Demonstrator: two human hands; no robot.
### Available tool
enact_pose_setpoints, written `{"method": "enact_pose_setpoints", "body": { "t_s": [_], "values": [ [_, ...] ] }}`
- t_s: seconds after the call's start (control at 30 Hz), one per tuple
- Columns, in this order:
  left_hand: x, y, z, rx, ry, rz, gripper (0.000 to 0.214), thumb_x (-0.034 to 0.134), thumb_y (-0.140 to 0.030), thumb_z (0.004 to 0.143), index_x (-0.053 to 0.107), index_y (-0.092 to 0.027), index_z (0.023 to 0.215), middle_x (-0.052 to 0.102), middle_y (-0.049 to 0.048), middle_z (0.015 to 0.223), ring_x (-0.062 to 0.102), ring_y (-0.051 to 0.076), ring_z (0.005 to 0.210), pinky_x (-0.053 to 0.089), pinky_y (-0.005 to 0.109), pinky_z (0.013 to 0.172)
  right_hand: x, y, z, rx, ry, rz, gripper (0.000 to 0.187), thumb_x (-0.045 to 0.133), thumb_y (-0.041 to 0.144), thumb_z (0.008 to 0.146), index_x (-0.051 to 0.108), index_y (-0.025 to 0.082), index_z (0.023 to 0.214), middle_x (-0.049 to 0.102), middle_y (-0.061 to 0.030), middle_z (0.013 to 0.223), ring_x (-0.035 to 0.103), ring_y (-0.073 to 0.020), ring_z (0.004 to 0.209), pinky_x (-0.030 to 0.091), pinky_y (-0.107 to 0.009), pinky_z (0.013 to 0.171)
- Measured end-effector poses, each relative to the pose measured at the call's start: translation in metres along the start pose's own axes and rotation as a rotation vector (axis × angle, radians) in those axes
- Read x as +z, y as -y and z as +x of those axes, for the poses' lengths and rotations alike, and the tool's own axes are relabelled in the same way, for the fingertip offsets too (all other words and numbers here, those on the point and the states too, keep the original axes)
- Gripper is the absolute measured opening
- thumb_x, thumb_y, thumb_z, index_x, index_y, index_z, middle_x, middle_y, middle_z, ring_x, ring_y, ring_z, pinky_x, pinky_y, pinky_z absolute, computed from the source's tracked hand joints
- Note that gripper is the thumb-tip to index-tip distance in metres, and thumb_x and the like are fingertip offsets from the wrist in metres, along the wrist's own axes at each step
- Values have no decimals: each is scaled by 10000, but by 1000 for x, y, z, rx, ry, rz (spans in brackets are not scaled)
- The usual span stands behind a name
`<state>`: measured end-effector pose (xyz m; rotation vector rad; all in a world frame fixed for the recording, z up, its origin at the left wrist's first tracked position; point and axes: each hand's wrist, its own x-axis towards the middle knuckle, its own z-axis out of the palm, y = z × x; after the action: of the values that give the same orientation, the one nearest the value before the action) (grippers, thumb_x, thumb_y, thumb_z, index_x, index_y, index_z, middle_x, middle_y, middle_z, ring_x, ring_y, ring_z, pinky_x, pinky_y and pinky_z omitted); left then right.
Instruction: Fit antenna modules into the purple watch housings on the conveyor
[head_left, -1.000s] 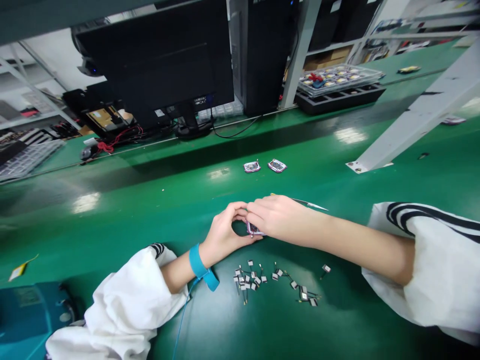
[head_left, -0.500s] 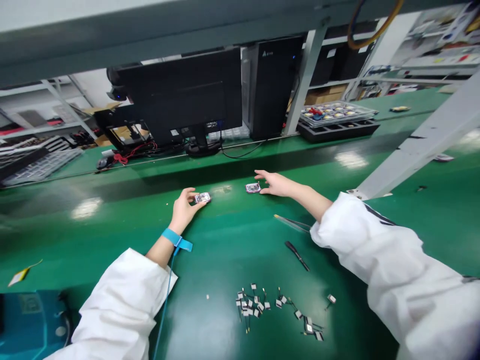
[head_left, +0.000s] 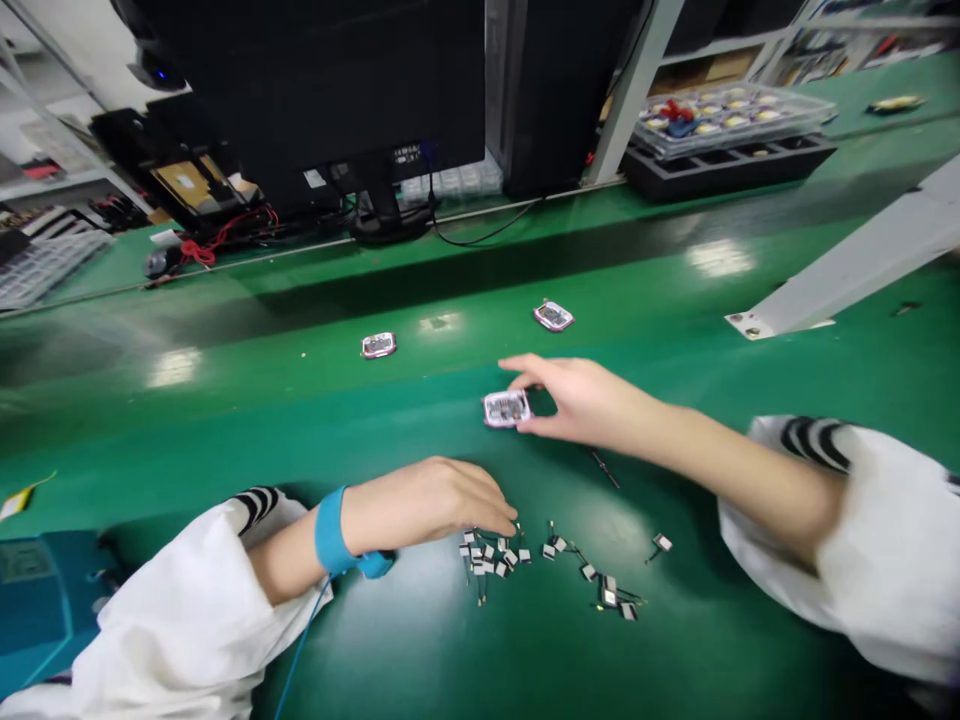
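Note:
My right hand [head_left: 581,398] pinches a small pink-rimmed device [head_left: 507,408] between thumb and fingers, just above the green bench [head_left: 225,420]. My left hand [head_left: 450,497], with a blue wrist strap [head_left: 330,530] on the wrist, reaches down into a pile of several small grey parts with wires [head_left: 547,565]; its fingertips touch the left end of the pile. Two more pink-rimmed devices lie farther back, one on the left [head_left: 378,345] and one on the right [head_left: 553,316].
A thin dark tool [head_left: 604,468] lies under my right wrist. A black monitor [head_left: 315,90] and computer tower [head_left: 555,80] stand at the back. A tray of parts [head_left: 731,115] sits back right. A white metal leg [head_left: 847,265] slants at right. A blue box [head_left: 45,600] is at front left.
My left hand let go of a device at the back left and came down to the pile of small parts. My right hand drew a device from the back toward me.

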<state>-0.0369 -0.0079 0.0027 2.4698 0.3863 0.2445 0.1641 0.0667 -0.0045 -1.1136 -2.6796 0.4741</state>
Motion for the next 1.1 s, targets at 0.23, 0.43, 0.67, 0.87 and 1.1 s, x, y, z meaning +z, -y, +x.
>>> {"method": "enact_pose_setpoints", "body": {
  "t_s": [0.23,0.43,0.67,0.87,1.1],
  "values": [
    [4,5,-3,-52,-155,54,189,506,-93,808,606,-112,967,662,63,934,594,146,879,484,226,788,27,6,-53,-33,-148,108,558,641,275,705,422,156,1204,589,-58,1102,587,-164,930,503,-314,812],
    [-5,-1,12,-358,-528,207,105,591,-179,772,644,-174,863,675,-13,850,621,71,764,481,129,707,21,3,-51,-111,-157,109,508,644,332,700,478,154,1147,585,-52,1075,564,-164,969,497,-299,832],
    [12,12,27,-272,-434,347,126,522,-178,821,610,-150,908,665,16,881,613,106,814,494,191,715,-6,-37,-66,76,-289,-373,459,602,413,714,547,143,1080,554,-138,1041,551,-277,901,474,-398,750],
    [16,12,25,-246,-400,432,129,476,-162,843,586,-146,907,652,28,898,598,125,843,498,228,730,-3,-20,-78,145,-232,-240,352,558,537,701,557,192,773,585,-46,712,550,-169,553,419,-305,466],
    [17,10,27,-257,-389,471,133,476,-177,845,587,-136,906,640,38,900,593,128,827,496,234,732,8,-8,-70,148,-60,-126,138,533,262,755,491,200,639,597,-17,622,539,-152,514,389,-290,463]
  ]
}}
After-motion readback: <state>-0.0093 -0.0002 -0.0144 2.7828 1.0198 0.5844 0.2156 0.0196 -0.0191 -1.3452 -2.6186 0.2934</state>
